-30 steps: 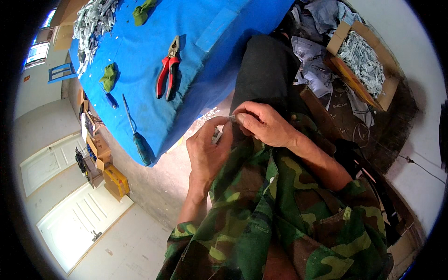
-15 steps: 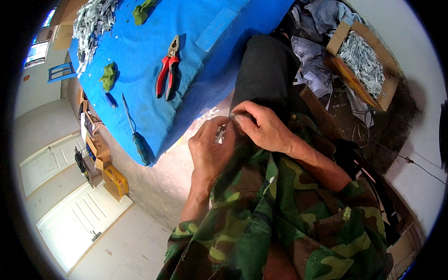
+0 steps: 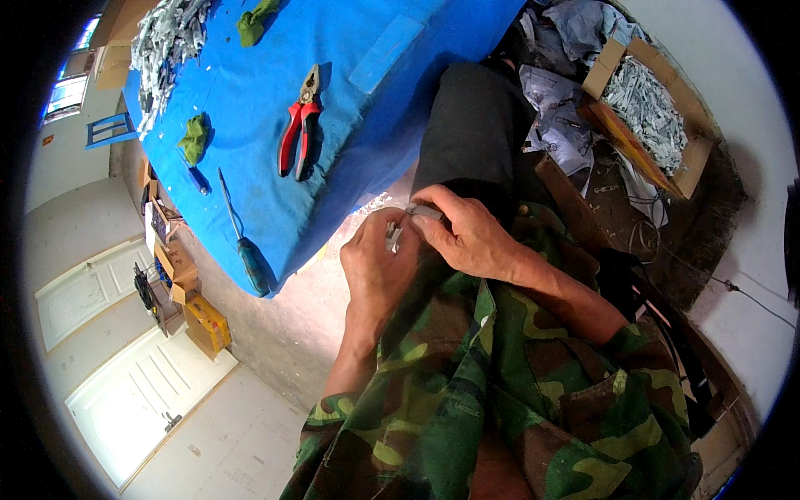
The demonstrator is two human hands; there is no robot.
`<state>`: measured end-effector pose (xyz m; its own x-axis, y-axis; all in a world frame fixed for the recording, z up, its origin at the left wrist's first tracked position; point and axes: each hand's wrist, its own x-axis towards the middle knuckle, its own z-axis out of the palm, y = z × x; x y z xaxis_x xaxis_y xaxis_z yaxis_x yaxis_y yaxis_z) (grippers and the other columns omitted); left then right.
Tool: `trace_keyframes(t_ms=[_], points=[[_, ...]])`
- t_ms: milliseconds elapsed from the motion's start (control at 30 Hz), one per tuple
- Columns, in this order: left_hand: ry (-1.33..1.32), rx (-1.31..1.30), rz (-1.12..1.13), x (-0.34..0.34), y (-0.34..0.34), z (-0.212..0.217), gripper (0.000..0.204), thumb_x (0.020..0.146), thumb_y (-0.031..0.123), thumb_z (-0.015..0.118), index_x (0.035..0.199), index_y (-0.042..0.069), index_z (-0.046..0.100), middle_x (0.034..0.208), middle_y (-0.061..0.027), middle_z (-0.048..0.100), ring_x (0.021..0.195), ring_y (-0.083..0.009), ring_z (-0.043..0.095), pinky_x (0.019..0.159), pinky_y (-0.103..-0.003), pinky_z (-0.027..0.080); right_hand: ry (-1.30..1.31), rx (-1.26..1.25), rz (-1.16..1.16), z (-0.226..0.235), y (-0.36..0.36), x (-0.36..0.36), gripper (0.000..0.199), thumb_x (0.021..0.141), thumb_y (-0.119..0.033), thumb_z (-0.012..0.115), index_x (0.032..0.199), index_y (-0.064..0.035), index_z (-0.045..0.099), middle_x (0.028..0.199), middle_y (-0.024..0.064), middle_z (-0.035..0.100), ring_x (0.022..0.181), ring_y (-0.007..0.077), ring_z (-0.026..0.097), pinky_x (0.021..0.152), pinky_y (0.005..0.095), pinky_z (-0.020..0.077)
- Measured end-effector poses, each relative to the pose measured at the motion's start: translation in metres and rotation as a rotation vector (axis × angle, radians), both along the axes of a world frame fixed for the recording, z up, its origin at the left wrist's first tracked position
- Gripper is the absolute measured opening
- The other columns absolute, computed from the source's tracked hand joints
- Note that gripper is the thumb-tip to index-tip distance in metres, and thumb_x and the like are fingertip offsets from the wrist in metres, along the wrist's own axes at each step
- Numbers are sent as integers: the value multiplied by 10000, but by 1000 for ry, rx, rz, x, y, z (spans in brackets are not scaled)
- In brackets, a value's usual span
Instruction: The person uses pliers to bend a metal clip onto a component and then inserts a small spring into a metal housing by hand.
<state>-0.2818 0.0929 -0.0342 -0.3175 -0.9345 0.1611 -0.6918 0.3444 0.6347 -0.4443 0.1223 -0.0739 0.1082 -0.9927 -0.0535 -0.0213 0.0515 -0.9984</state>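
Note:
My two hands meet above my lap, fingertips almost touching. Between the thumb and forefinger of my right hand (image 3: 473,235) is a small pale grey piece (image 3: 428,212), flat and partly covered by the fingers. My left hand (image 3: 375,258) is closed, its thumb and forefinger pinched at the near end of that same piece. A light patch shows within the curl of the left fingers; whether it is another part cannot be made out. The exact kind of the piece is hidden by its small size.
Red-and-black combination pliers (image 3: 301,125), a screwdriver (image 3: 243,242), green crumpled cloths (image 3: 193,139) and a heap of grey-white strips (image 3: 167,58) lie on the blue-covered table (image 3: 350,167). A cardboard box (image 3: 693,167) of similar strips stands at right, beside plastic bags (image 3: 554,112).
The fingers have shifted slightly, and more of the pale piece now shows at my right fingertips. The tools on the table have stayed put.

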Motion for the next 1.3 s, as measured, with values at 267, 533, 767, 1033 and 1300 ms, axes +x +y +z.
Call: trace_keyframes(t_ms=[267,533,767,1033,1300], points=[[-69,-20,29,1,2,-12,107,860,49,733,926,29,651,782,-142,717,660,-275,706,603,-370,536,-50,34,34,-4,1,-2,286,1023,-150,538,1237,39,540,996,207,692,916,260,700,795,379,539],[-67,-30,41,0,1,-11,104,858,51,728,912,20,644,714,-132,682,575,-214,650,545,-345,504,-39,27,-36,-4,0,1,281,1000,-159,540,1220,14,555,968,251,704,880,381,720,764,434,555],[-11,41,100,-2,4,-2,79,871,58,719,897,8,665,683,-98,669,563,-148,605,536,-302,482,-55,39,-83,-7,-1,1,260,1019,-138,531,1209,34,576,957,129,689,827,182,663,723,324,537],[-116,71,113,33,2,-17,102,917,45,654,992,-8,699,781,-133,715,647,-178,655,615,-322,521,-352,261,0,-9,-2,-7,298,1056,-197,471,1240,14,575,849,33,627,619,44,480,541,217,417],[-205,59,155,51,-3,-15,96,906,38,666,987,-9,688,847,-186,725,717,-296,697,659,-377,541,-514,320,52,-12,-1,-13,329,1075,-246,447,1229,16,574,848,52,637,612,56,486,530,222,420]])
